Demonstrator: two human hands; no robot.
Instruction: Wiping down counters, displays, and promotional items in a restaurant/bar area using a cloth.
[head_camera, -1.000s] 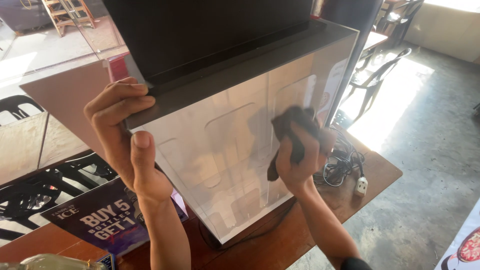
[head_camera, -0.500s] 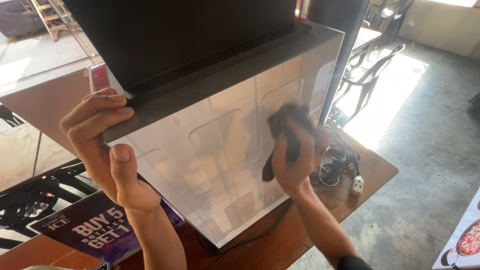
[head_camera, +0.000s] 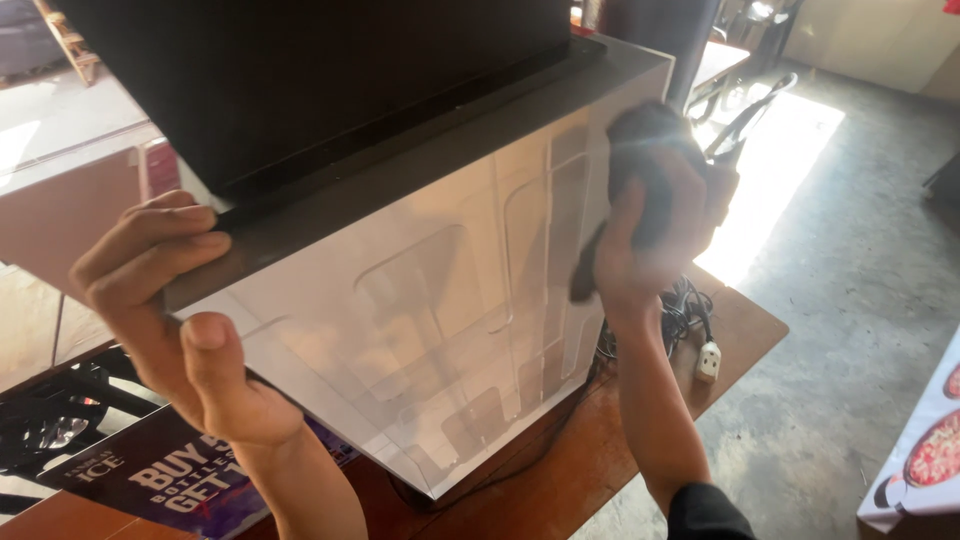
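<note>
The right hand (head_camera: 655, 215) presses a bunched dark cloth (head_camera: 640, 170) against the glossy white flat panel (head_camera: 420, 330) toward two o'clock, while the left hand (head_camera: 170, 310) clamps the panel's grey edge at nine o'clock.

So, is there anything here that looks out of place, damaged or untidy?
Nothing looks damaged. The white box is held tilted by the left hand while the right hand presses a dark cloth on it. Only the tangled cables on the wooden table look untidy.
</note>
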